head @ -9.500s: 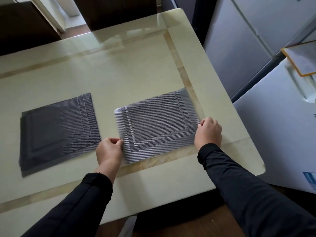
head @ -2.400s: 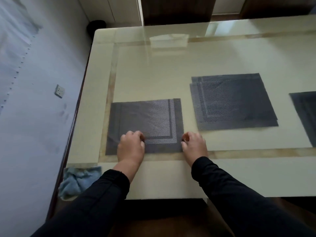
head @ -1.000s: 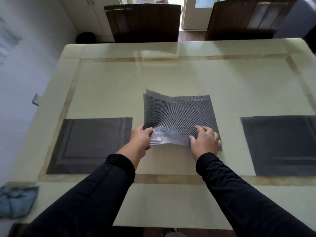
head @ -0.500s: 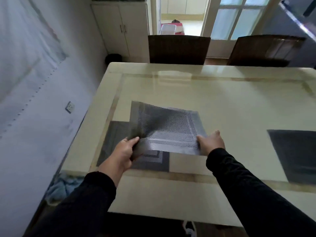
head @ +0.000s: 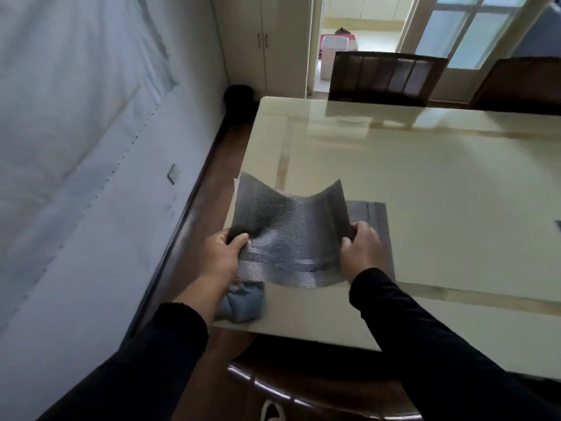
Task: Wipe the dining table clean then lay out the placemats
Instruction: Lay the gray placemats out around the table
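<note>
A grey woven placemat (head: 291,232) hangs in the air above the near left corner of the cream dining table (head: 440,183), sagging in the middle. My left hand (head: 220,256) grips its left edge and my right hand (head: 361,253) grips its right edge. Beneath it a second grey placemat (head: 375,220) lies flat on the table, mostly hidden. A sliver of another placemat (head: 558,225) shows at the right edge of the view. A crumpled blue cloth (head: 243,302) sits on the table's near left corner, partly behind my left wrist.
A white wall with a socket (head: 173,174) runs close along the table's left side. Two dark wooden chairs (head: 385,77) stand at the far side, another chair back (head: 303,393) is right below me. A black bin (head: 239,97) sits by the cabinet.
I have carried the held placemat left, and it now hangs over the left placemat and the table's left edge. The view has swung left toward the wall.
</note>
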